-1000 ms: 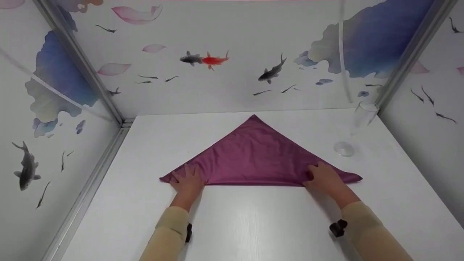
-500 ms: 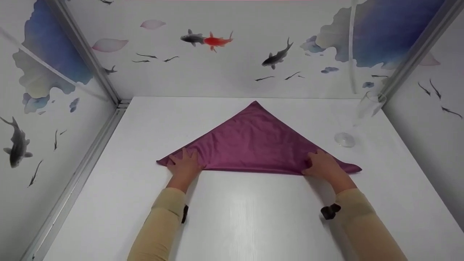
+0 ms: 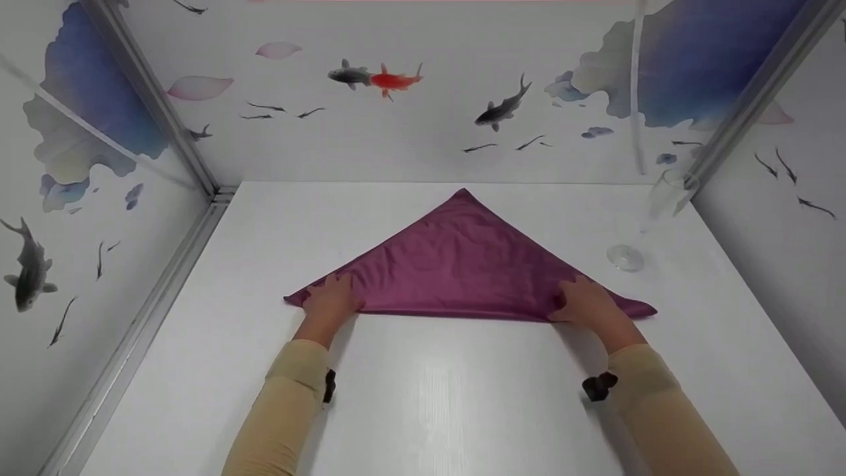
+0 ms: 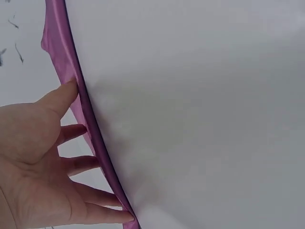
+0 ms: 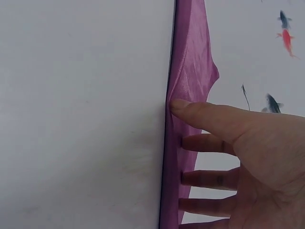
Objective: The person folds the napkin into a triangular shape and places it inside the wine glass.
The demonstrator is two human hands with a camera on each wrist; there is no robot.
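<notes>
A purple cloth napkin [image 3: 456, 264], folded into a triangle, lies on the white table with its peak pointing away from me and its long straight edge nearest. My left hand [image 3: 332, 299] rests its fingertips on the napkin near the left corner; the left wrist view shows the thumb [image 4: 66, 95] and spread fingers touching down along the edge. Toward the right corner, my right hand [image 3: 587, 305] touches the cloth the same way. In the right wrist view its thumb [image 5: 190, 108] presses at the edge and the other fingers stand apart, fairly straight.
A clear stemmed glass [image 3: 625, 258] stands at the back right of the white table [image 3: 436, 390], beyond the napkin's right side. White panels [image 3: 423, 152] printed with fish and petals enclose the table at the back and both sides.
The head view has tilted, so everything sits higher than a second ago. My left hand's fingers have drawn in from lying flatter and spread to a more arched pose. The right hand stays in place.
</notes>
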